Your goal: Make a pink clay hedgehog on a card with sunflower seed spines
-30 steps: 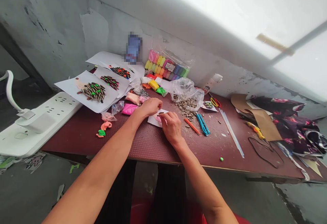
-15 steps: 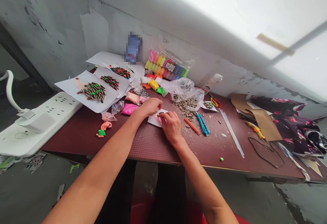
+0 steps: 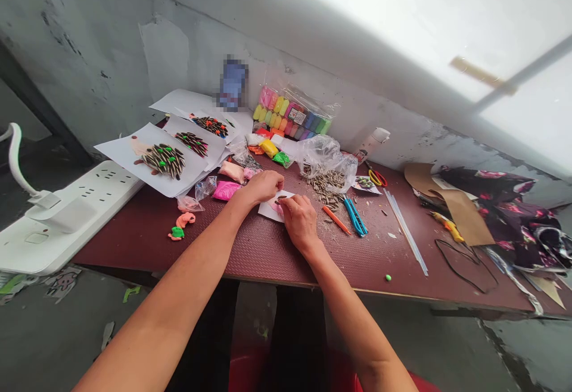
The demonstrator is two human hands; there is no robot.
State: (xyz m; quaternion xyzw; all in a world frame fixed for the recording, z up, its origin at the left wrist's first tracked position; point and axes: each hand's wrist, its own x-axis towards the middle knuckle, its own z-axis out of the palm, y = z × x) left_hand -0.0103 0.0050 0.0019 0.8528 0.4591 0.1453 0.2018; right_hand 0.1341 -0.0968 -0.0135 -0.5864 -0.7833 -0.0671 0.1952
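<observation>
A small white card (image 3: 268,211) lies on the table between my hands, bearing a patch of pink clay (image 3: 276,207). My left hand (image 3: 269,186) is closed at the card's far edge, its fingers curled under; whatever they hold is hidden. Over the card's right side, my right hand (image 3: 299,216) is closed in a pinch. Small dark bits show at its fingertips, too small to name. A heap of striped sunflower seeds (image 3: 328,186) lies just beyond my right hand, partly under a clear plastic bag (image 3: 324,152).
Right of my hands lie an orange pen (image 3: 336,220), a blue cutter (image 3: 355,216), scissors (image 3: 376,177) and clear sticks (image 3: 406,231). Leftward are clay packets (image 3: 226,190), seed-covered hedgehog pictures (image 3: 163,161) and a power strip (image 3: 75,213). A glue gun (image 3: 448,227) with its cord sits far right.
My right hand's fingers have shifted very slightly over the card. My left hand stays in place.
</observation>
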